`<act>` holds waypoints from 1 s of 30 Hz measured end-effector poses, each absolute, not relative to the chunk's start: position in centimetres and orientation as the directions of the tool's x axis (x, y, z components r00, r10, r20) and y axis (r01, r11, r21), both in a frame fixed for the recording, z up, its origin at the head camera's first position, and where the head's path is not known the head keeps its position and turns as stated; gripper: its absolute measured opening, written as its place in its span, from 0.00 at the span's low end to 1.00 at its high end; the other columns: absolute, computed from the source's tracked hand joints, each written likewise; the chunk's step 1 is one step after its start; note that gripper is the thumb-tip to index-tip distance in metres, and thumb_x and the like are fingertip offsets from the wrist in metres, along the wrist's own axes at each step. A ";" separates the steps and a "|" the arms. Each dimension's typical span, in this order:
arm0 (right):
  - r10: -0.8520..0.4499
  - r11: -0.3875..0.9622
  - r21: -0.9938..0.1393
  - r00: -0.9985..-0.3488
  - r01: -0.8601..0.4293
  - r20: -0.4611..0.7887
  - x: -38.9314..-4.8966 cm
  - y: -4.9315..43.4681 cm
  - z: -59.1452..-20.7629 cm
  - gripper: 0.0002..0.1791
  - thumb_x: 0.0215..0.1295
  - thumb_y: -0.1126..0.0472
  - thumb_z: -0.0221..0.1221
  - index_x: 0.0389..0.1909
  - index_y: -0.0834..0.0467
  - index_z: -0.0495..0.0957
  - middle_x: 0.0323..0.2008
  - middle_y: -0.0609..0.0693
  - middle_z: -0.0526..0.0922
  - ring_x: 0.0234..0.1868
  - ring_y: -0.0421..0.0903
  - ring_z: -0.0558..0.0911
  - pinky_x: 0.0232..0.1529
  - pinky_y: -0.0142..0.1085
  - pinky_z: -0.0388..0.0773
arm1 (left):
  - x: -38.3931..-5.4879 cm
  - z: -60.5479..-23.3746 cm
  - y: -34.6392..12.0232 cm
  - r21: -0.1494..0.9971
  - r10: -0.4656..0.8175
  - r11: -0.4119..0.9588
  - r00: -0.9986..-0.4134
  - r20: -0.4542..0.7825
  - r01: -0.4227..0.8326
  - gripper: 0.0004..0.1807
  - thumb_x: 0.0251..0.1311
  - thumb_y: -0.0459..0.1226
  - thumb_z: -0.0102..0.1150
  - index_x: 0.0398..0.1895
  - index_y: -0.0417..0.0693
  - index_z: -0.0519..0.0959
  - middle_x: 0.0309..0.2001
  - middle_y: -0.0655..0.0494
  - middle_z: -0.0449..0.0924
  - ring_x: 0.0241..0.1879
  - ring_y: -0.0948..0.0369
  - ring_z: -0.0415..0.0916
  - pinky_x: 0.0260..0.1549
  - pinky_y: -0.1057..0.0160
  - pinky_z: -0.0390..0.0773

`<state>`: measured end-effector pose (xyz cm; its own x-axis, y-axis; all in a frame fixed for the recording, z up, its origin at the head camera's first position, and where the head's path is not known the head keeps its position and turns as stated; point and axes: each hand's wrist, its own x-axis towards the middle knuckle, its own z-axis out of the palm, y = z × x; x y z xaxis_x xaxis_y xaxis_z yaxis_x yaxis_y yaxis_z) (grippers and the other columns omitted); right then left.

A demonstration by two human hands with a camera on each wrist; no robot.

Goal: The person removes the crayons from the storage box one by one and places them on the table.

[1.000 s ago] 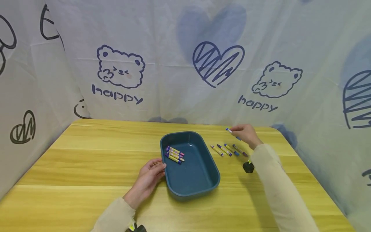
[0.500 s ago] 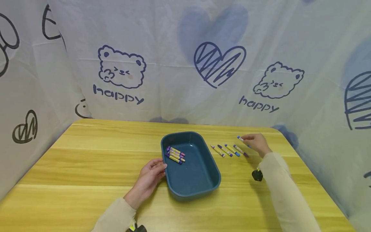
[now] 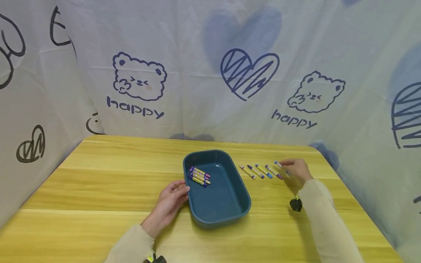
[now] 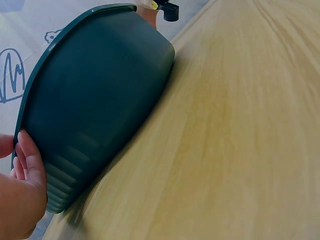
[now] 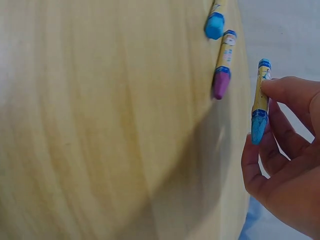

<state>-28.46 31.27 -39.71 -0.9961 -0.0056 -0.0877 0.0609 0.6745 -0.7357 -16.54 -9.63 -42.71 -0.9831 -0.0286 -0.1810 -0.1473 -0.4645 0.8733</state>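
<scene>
The right hand pinches a blue crayon, aligned ten to four o'clock; a purple crayon lies at nine o'clock. The left hand grips a bin.

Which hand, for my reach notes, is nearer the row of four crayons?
Right hand, holding another crayon beside the row; the left hand, across the bin, grips its left side.

We count two grips, one bin and one table. In the bin we make out about four bundled crayons, too close together for us to be sure. On the table lie four loose crayons, and one held crayon is in the right grip. The cloth shows us two whole bear drawings.
</scene>
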 end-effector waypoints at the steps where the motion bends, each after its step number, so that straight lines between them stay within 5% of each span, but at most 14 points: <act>1: 0.000 0.668 -0.741 -0.995 0.072 -0.097 -28.4 31.3 -39.9 0.18 0.69 0.66 0.53 0.55 0.72 0.74 0.56 0.70 0.74 0.59 0.66 0.69 0.61 0.56 0.64 | -16.5 -42.8 -9.6 0.874 -0.027 -0.463 -0.983 -0.179 -0.146 0.13 0.62 0.22 0.51 0.49 0.32 0.68 0.33 0.56 0.74 0.30 0.66 0.73 0.32 0.71 0.76; 30: 0.063 0.649 -0.747 -0.989 0.143 -0.135 -28.6 32.1 -42.6 0.19 0.69 0.64 0.53 0.56 0.70 0.75 0.58 0.70 0.72 0.60 0.67 0.67 0.60 0.57 0.65 | -16.5 -42.9 -9.7 0.870 -0.026 -0.471 -0.983 -0.182 -0.148 0.15 0.62 0.23 0.52 0.51 0.31 0.67 0.33 0.56 0.74 0.30 0.66 0.73 0.32 0.71 0.76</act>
